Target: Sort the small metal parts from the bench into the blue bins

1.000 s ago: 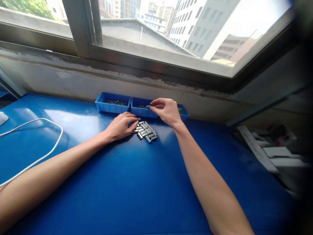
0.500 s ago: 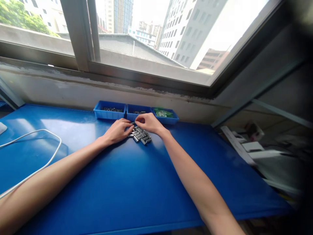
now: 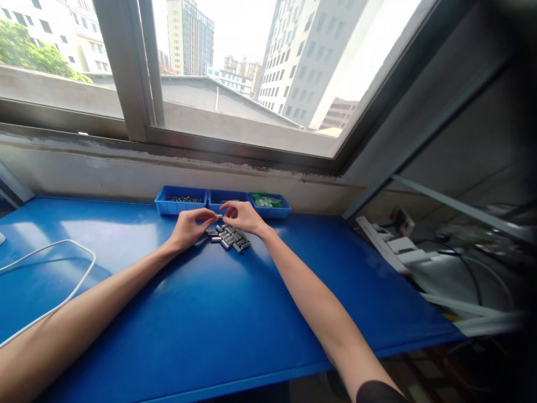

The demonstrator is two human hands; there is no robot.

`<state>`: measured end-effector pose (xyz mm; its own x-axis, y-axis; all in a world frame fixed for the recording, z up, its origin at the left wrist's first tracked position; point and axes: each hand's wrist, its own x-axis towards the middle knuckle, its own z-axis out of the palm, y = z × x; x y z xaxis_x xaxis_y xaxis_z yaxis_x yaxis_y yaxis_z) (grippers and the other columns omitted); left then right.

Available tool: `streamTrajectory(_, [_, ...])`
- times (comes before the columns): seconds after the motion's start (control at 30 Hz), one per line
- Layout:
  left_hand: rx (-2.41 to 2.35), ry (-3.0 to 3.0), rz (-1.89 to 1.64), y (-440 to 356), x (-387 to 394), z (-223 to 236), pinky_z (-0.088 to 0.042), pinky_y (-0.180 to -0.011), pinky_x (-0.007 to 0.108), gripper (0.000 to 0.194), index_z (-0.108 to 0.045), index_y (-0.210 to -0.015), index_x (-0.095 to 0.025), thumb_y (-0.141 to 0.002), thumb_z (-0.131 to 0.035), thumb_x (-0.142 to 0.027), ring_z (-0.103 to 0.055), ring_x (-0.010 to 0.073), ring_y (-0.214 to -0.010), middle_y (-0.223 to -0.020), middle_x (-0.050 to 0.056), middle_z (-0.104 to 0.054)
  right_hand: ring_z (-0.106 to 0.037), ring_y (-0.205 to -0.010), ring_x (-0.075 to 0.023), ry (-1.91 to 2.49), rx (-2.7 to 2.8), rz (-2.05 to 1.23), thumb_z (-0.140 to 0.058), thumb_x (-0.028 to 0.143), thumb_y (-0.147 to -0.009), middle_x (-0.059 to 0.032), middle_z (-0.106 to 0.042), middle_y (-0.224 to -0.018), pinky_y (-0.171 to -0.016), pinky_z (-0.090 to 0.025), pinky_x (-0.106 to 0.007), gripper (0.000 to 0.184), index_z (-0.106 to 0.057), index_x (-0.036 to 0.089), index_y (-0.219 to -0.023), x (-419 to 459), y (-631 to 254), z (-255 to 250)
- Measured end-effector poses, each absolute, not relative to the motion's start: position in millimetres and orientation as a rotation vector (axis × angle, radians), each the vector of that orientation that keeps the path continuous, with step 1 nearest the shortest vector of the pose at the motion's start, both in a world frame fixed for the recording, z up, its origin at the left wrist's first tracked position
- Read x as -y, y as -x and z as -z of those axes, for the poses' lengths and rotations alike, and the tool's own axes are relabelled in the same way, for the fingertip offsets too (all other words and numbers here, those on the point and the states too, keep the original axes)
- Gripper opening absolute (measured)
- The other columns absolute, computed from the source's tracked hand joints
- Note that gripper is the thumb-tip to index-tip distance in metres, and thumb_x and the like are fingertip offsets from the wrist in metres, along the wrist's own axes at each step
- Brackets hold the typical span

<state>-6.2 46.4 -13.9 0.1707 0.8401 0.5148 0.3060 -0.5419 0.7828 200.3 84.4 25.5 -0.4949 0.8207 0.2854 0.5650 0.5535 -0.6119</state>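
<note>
Above the far middle of the blue table, my left hand (image 3: 188, 228) and my right hand (image 3: 244, 217) meet with thumbs and fingers pinched. Between their fingertips is a small grey metal piece (image 3: 220, 216), mostly covered, so its exact kind does not show. Just below the hands lies a cluster of short, dark grey metal blocks (image 3: 230, 239), set close together at angles on the tabletop. Part of this cluster is hidden by my right fingers.
Behind the hands stand three blue bins: the left bin (image 3: 180, 209) with small metal parts, the middle bin (image 3: 213, 206) partly hidden, the right bin (image 3: 277, 212) with a green-and-white bag. A white cable (image 3: 79, 280) crosses the blue table (image 3: 218, 324) at left. A window is behind.
Both hands have lifted slightly off the blocks and come together around a small metal piece. The whole view has shifted, so the table and bins sit lower and further left.
</note>
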Motion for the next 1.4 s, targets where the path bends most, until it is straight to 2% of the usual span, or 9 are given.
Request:
streamTrajectory(0.23, [-0.975,-1.759,-1.382,5,-45,14,-0.059,-0.089,0.037,0.039,-0.068,-0.088,-0.015,-0.079,-0.076,-0.051,-0.073,0.0229,-0.087,-0.091,0.008,-0.075,-0.072,-0.078,-0.0165,0.959,1.973,-1.262,-0.069,0.021,-0.073,-0.0049,-0.077,-0.082,-0.077,-0.056,-0.027,0.026,-0.073,0.014,-0.098,-82,-201,-32])
streamTrajectory(0.37, [-1.03,-1.764,-1.349,4,-44,14,-0.06,-0.087,0.038,0.04,-0.065,-0.086,-0.016,-0.076,-0.077,-0.053,-0.073,0.0222,-0.084,-0.087,0.007,-0.075,-0.07,-0.073,-0.0155,0.946,1.909,-1.356,-0.075,0.032,-0.075,-0.0058,-0.077,-0.08,-0.073,-0.057,-0.026,0.03,-0.074,0.013,-0.098,-80,-202,-36])
streamTrajectory(0.53, [-1.118,-1.792,-1.298,3,-44,12,-0.059,-0.081,0.034,0.035,-0.059,-0.093,-0.019,-0.08,-0.073,-0.048,-0.073,0.0218,-0.084,-0.091,0.006,-0.075,-0.071,-0.069,-0.0167,1.026,1.896,-1.238,-0.08,0.036,-0.072,-0.0068,-0.076,-0.077,-0.069,-0.057,-0.027,0.03,-0.075,0.013,-0.091,-85,-207,-37])
streamTrajectory(0.77, [-1.167,-2.12,-1.133,0,-42,6,-0.049,-0.069,0.026,0.014,-0.068,-0.089,-0.017,-0.086,-0.059,-0.026,-0.064,0.016,-0.074,-0.086,0.003,-0.073,-0.076,-0.081,-0.0212,1.187,1.539,-0.812,-0.073,0.027,-0.075,-0.0081,-0.077,-0.086,-0.077,-0.06,-0.03,0.023,-0.073,0.016,-0.094,-101,-218,-30])
streamTrajectory(0.87, [-1.163,-2.189,-1.088,1,-43,7,-0.048,-0.072,0.027,0.021,-0.071,-0.093,-0.017,-0.08,-0.056,-0.016,-0.062,0.0157,-0.077,-0.091,0.004,-0.073,-0.076,-0.089,-0.0209,1.234,1.541,-0.692,-0.071,0.025,-0.075,-0.0079,-0.078,-0.094,-0.082,-0.059,-0.029,0.02,-0.073,0.017,-0.093,-100,-220,-34])
streamTrajectory(0.97, [-1.171,-2.197,-1.059,2,-44,9,-0.048,-0.075,0.028,0.029,-0.073,-0.096,-0.017,-0.077,-0.051,-0.011,-0.063,0.0161,-0.079,-0.094,0.004,-0.074,-0.075,-0.081,-0.0193,1.252,1.654,-0.666,-0.067,0.027,-0.079,-0.0065,-0.077,-0.087,-0.077,-0.059,-0.027,0.016,-0.073,0.017,-0.09,-93,-218,-43])
streamTrajectory(1.07, [-1.158,-2.215,-1.075,2,-45,10,-0.049,-0.075,0.029,0.032,-0.074,-0.095,-0.017,-0.077,-0.049,-0.01,-0.063,0.0171,-0.082,-0.097,0.004,-0.074,-0.073,-0.074,-0.0175,1.209,1.944,-0.714,-0.066,0.03,-0.082,-0.005,-0.077,-0.084,-0.071,-0.057,-0.025,0.017,-0.074,0.017,-0.091,-86,-216,-51])
streamTrajectory(1.23, [-1.02,-2.297,-1.062,2,-44,9,-0.048,-0.095,0.034,0.032,-0.078,-0.091,-0.021,-0.078,-0.05,-0.01,-0.065,0.0206,-0.099,-0.101,0.002,-0.076,-0.071,-0.077,-0.0165,1.24,2.37,-0.628,-0.067,0.026,-0.081,-0.0035,-0.076,-0.084,-0.07,-0.053,-0.022,0.018,-0.075,0.019,-0.095,-81,-218,-51])
streamTrajectory(1.4, [-1.157,-2.333,-1.064,1,-43,11,-0.051,-0.096,0.035,0.029,-0.081,-0.093,-0.022,-0.08,-0.055,-0.015,-0.066,0.0225,-0.102,-0.103,0.003,-0.077,-0.069,-0.082,-0.0181,1.311,2.536,-0.509,-0.07,0.025,-0.078,-0.0051,-0.076,-0.09,-0.073,-0.051,-0.023,0.023,-0.076,0.02,-0.099,-84,-222,-46])
